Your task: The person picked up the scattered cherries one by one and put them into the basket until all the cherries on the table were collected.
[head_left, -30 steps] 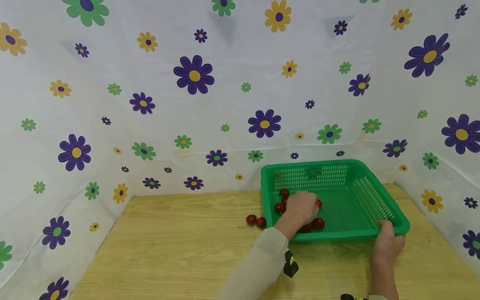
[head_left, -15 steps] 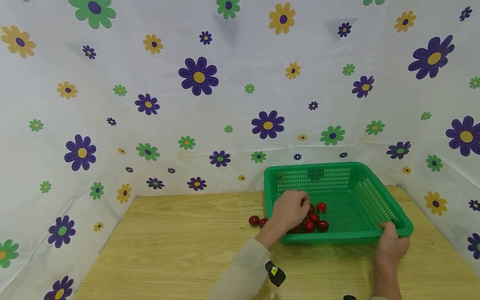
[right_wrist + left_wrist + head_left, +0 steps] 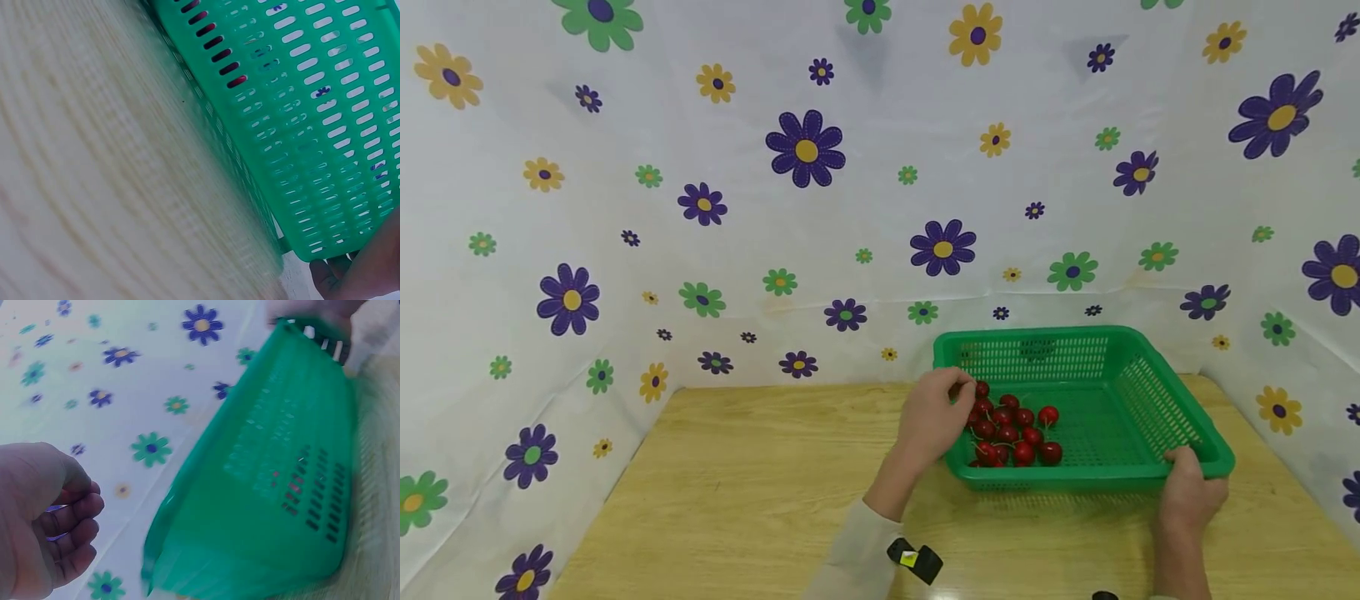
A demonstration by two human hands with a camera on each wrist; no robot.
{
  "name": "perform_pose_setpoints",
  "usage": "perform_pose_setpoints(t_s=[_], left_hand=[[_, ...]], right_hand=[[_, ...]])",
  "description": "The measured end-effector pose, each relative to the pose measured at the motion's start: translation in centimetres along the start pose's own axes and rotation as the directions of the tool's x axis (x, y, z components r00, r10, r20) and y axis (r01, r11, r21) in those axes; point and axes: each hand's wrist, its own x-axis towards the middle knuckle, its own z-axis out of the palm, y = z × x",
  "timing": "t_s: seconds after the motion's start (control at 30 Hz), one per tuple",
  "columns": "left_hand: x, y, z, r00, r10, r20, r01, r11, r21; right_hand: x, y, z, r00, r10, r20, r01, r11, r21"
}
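Note:
A green plastic basket [image 3: 1138, 398] with slotted walls holds a cluster of dark red cherries [image 3: 1006, 432] in its left part. My left hand [image 3: 934, 414] is at the basket's left rim, fingers loosely bent, and I see nothing held in it. In the left wrist view this hand [image 3: 47, 519] appears apart from the basket wall [image 3: 206, 544]. With my right hand [image 3: 1189, 493] I grip the basket's front right corner, thumb over the rim; the right wrist view shows its fingers [image 3: 322, 278] beneath that corner. The spot just left of the basket is hidden behind my left hand.
The basket stands on a light wooden table [image 3: 760, 483], towards its right side. A white cloth [image 3: 850, 208] with printed flowers rises behind the table and along both sides. A black device with a yellow mark [image 3: 915, 560] is strapped at my left wrist.
My left hand has come up from among the cherries in the basket and moved left to the rim, covering two cherries seen earlier on the table. My right hand keeps its grip.

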Motion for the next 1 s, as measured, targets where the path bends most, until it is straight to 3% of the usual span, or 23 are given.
perform_pose_setpoints(t_s=[0.2,0.4,0.67,1.0], left_hand=[[-1.2,-2.2,-2.3,0.99,-0.071,-0.123,0.056,0.991,-0.12],[-2.4,-4.2,-3.2,0.971,-0.145,-0.189,0.114,0.979,-0.168],[-3.0,-5.9,-3.8,0.962,-0.202,-0.181,0.18,0.975,-0.133],[-3.5,-7.7,-5.2,0.939,-0.295,-0.176,0.272,0.951,-0.143]], right_hand=[[0.2,-0.1,0.0,1.0,0.003,-0.012,-0.003,1.0,-0.01],[0.2,-0.1,0.0,1.0,-0.005,-0.022,0.005,1.0,-0.009],[0.0,-0.1,0.0,1.0,-0.01,-0.028,0.009,1.0,-0.024],[0.1,-0.2,0.0,0.999,0.009,-0.042,-0.011,0.999,-0.03]])
